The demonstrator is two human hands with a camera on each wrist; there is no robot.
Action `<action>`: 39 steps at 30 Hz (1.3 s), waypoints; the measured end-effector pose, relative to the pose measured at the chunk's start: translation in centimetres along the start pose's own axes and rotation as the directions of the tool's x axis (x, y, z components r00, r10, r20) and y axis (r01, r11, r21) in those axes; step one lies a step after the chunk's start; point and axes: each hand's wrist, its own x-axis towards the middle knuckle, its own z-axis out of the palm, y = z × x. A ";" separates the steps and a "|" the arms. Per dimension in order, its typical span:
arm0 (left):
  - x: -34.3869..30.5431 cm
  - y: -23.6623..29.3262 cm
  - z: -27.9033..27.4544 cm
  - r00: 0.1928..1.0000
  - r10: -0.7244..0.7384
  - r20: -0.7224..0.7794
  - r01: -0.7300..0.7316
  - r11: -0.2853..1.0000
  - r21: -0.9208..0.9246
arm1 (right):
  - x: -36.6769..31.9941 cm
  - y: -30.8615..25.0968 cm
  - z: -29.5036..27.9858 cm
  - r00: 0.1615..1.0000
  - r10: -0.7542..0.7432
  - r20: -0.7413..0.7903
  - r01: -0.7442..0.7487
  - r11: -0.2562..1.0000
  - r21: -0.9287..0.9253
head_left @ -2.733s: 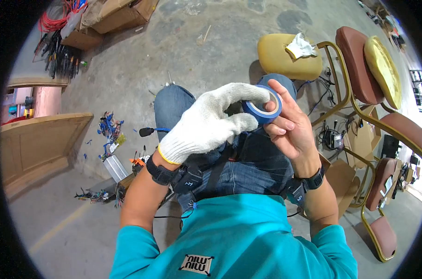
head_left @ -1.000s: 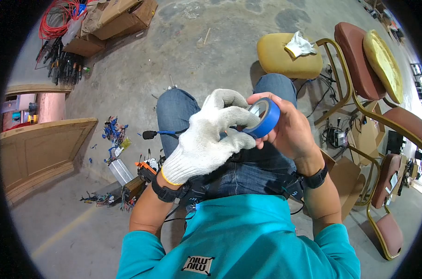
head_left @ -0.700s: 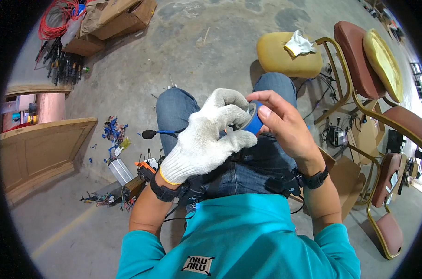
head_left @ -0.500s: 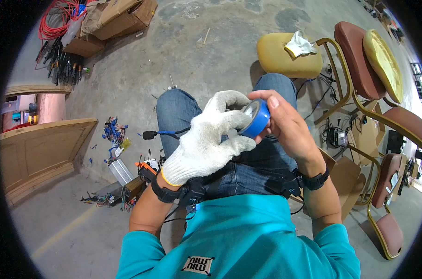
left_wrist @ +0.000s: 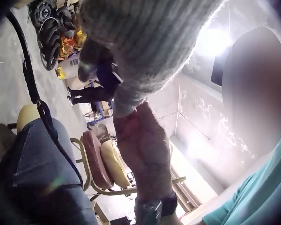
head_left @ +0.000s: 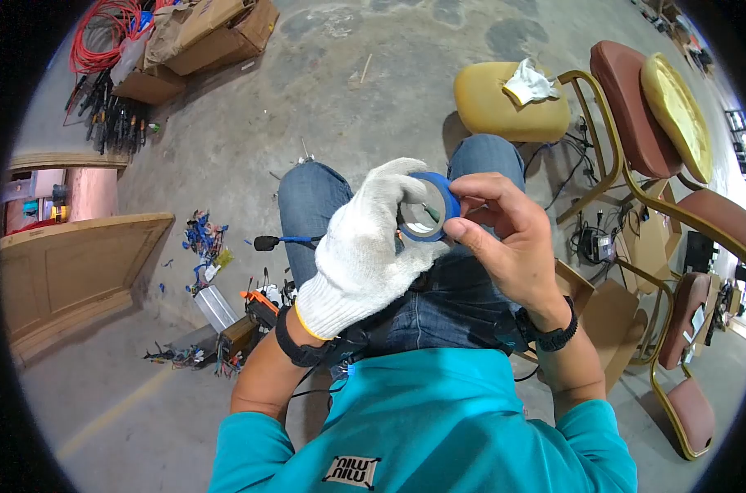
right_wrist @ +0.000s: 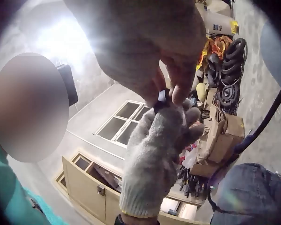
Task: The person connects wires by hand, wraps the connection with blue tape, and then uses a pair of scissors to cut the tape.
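Note:
A roll of blue tape (head_left: pixel 452 204) is held over the lap, its round hole turned up towards the head camera. My left hand (head_left: pixel 356 251), in a white knit glove, grips the roll from the left, with fingers over the far rim and thumb at the near side. My bare right hand (head_left: pixel 514 238) pinches the roll's right edge between thumb and fingertips. Through the hole shows a small dark green bit (head_left: pixel 432 214). In the right wrist view the tape (right_wrist: pixel 162 99) sits between right fingertips and glove (right_wrist: pixel 150 161); the left wrist view mostly hides it behind the glove.
A black plug (head_left: pixel 266 243) on a blue cable sticks out left of the gloved hand. Behind the right knee stands a yellow chair seat (head_left: pixel 504 111) bearing a white glove (head_left: pixel 530 82). Wires (head_left: pixel 202 238) and a metal bar (head_left: pixel 215 308) lie on the floor at left.
The roll has turned from nearly edge-on to hole facing up and shifted slightly left. My right fingertips have moved to its right edge; my left hand still holds it.

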 end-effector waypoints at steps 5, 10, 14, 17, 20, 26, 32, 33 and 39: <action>0.2 -0.6 0.3 0.997 0.060 -0.054 -0.059 0.998 0.019 | 0.1 0.1 -0.3 1.000 -0.018 0.008 0.018 1.000 0.020; 0.4 0.5 -0.1 0.998 0.035 0.055 -0.043 0.987 0.157 | 0.3 -0.2 -0.3 0.999 0.000 0.049 -0.002 0.999 0.034; 0.5 0.3 -0.1 0.998 0.011 0.059 -0.019 0.990 0.140 | 0.2 -0.3 -0.3 0.998 -0.027 0.051 0.027 1.000 0.006; 0.6 0.3 -0.2 0.997 0.063 0.043 -0.069 0.983 0.172 | 0.2 -0.6 -0.2 1.000 0.015 0.025 -0.017 0.997 0.079; 0.7 0.6 -0.3 0.997 0.064 0.040 -0.069 0.985 0.158 | 0.4 -0.8 -0.7 0.999 -0.020 -0.025 0.019 1.000 -0.009; 0.7 0.6 -0.2 0.998 0.034 0.049 -0.041 0.987 0.155 | 0.5 -1.3 -1.0 0.962 -0.269 0.051 0.264 0.864 -0.428; 0.9 0.6 -0.4 0.990 0.113 0.083 -0.128 0.969 0.210 | 0.8 -1.6 -1.4 0.951 -0.293 0.102 0.303 0.811 -0.501; 1.0 0.8 -0.4 0.991 0.100 0.093 -0.118 0.969 0.217 | 0.9 -1.7 -1.5 0.944 -0.296 0.146 0.328 0.789 -0.519; 1.1 1.1 -0.6 0.989 0.011 0.144 -0.030 0.991 0.127 | 1.0 -1.3 -1.6 0.950 -0.233 0.206 0.307 0.811 -0.497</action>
